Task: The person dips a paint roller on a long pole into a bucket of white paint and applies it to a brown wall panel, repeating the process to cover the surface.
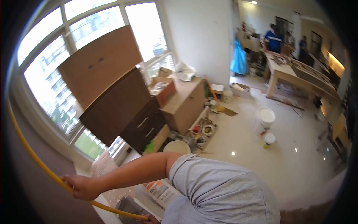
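Observation:
A long yellow hose (39,162) curves down the left side of the view and runs along the bottom to the right. My left hand (82,187) is closed around it at the lower left, with that arm stretched out. At the bottom edge, my right hand (151,219) is partly visible at the hose's lower part, its fingers wrapped round it; the grey shirt hides the rest of that arm. A dark grey tub (128,209) lies beneath the hose, near a printed bag (161,192).
Large windows (97,31) stand at the left behind brown panels (100,63) and a dark drawer unit (143,125). White buckets (265,116) sit on the shiny floor. People (273,39) are near a wooden workbench (281,69) at the back right.

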Demonstrator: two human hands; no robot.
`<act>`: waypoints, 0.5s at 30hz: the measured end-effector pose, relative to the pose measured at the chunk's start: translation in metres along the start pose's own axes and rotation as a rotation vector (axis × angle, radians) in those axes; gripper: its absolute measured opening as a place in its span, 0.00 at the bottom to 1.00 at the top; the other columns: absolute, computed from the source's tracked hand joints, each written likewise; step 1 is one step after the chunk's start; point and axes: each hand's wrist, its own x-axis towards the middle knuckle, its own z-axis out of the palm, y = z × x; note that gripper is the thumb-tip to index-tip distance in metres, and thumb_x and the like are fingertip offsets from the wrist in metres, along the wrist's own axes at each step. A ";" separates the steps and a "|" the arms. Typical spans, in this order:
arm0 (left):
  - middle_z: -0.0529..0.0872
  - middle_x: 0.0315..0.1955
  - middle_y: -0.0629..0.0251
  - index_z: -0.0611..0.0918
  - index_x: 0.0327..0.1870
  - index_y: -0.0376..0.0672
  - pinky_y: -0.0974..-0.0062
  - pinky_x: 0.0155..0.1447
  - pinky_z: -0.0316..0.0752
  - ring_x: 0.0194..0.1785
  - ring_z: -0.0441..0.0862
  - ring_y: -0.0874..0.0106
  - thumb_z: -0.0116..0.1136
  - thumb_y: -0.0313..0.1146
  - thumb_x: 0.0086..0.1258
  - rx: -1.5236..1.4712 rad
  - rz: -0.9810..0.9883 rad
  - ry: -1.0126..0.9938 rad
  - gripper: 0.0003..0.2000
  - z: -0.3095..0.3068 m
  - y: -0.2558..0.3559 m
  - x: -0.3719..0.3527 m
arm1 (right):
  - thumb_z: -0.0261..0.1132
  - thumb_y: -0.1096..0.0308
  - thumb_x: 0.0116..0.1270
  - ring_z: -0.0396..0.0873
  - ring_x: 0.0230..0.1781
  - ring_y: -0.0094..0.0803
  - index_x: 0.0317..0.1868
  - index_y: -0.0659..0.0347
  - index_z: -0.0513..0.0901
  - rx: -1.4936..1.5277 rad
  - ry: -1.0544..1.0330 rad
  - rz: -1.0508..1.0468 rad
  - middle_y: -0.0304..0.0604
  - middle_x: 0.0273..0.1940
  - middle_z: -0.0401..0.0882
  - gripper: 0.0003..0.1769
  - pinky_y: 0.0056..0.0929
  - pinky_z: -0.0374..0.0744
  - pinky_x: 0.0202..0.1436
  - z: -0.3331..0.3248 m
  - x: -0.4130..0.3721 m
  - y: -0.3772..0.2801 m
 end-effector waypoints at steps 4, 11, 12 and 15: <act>0.87 0.27 0.53 0.86 0.48 0.35 0.57 0.37 0.77 0.30 0.83 0.61 0.69 0.41 0.70 -0.050 -0.037 -0.225 0.17 0.068 0.060 -0.015 | 0.64 0.76 0.64 0.79 0.52 0.54 0.69 0.68 0.63 0.050 0.051 0.027 0.59 0.48 0.79 0.34 0.47 0.77 0.58 -0.062 -0.052 -0.016; 0.87 0.27 0.53 0.86 0.47 0.35 0.57 0.38 0.77 0.31 0.83 0.60 0.69 0.41 0.70 -0.127 -0.127 -0.749 0.17 0.165 0.200 -0.020 | 0.67 0.72 0.68 0.83 0.46 0.47 0.59 0.65 0.66 0.004 0.198 0.281 0.54 0.42 0.80 0.24 0.42 0.79 0.52 -0.160 -0.184 -0.071; 0.87 0.27 0.53 0.86 0.47 0.35 0.57 0.38 0.77 0.31 0.84 0.60 0.69 0.41 0.70 -0.135 -0.121 -0.804 0.17 0.176 0.219 -0.023 | 0.66 0.70 0.70 0.80 0.52 0.51 0.63 0.67 0.64 0.036 0.156 0.331 0.57 0.46 0.78 0.27 0.43 0.78 0.55 -0.172 -0.203 -0.076; 0.87 0.27 0.53 0.87 0.47 0.35 0.57 0.38 0.78 0.31 0.84 0.59 0.69 0.41 0.69 -0.164 -0.096 -0.943 0.16 0.208 0.270 -0.032 | 0.66 0.70 0.70 0.79 0.53 0.51 0.65 0.68 0.60 -0.043 0.210 0.300 0.58 0.48 0.76 0.30 0.44 0.77 0.57 -0.209 -0.245 -0.078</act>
